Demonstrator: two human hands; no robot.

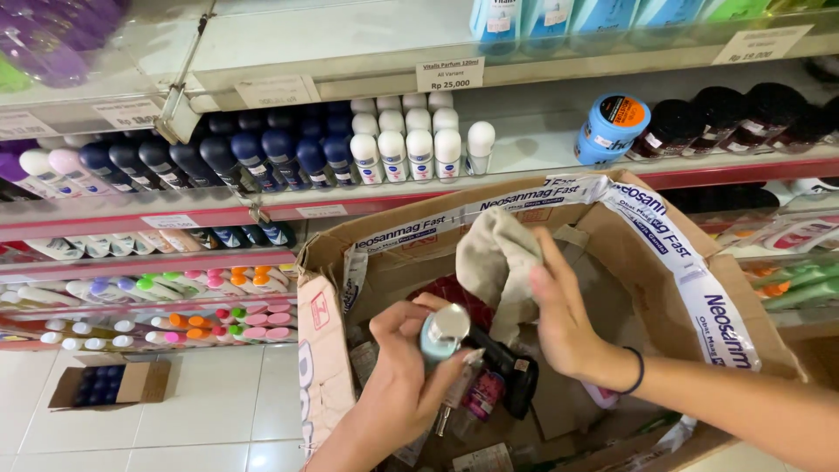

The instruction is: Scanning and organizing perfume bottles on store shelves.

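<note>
Several shelves (524,153) of white-capped and dark-blue roll-on bottles (350,144) ran across the back, w/ blue and dark jars at right; top shelf cut off by the frame edge.

Below them sat an open cardboard box (647,262), brown corrugated, flaps up, rim wrapped in white printed tape. Its contents were a jumble: something red, a dark bottle, a pink-labelled item, mostly hidden by the hands and hard to make out.

Right hand (564,319) was over the box, fingers loosely curled and gripping a beige cloth (494,258), soft and crumpled, bunched upward. A dark band circled that wrist.

Left hand (406,367) was clenched around a small pale-blue bottle (440,336) w/ a rounded silvery-white cap, smooth plastic; fingers wrapped its body, thumb up by the cap. Bottle was held over the box's left-centre, just beside the cloth; lower part hidden in the palm.

Smallest bit: a little open carton (109,385) of dark-blue caps on the white tiled floor, bottom left, well apart from the hands.
</note>
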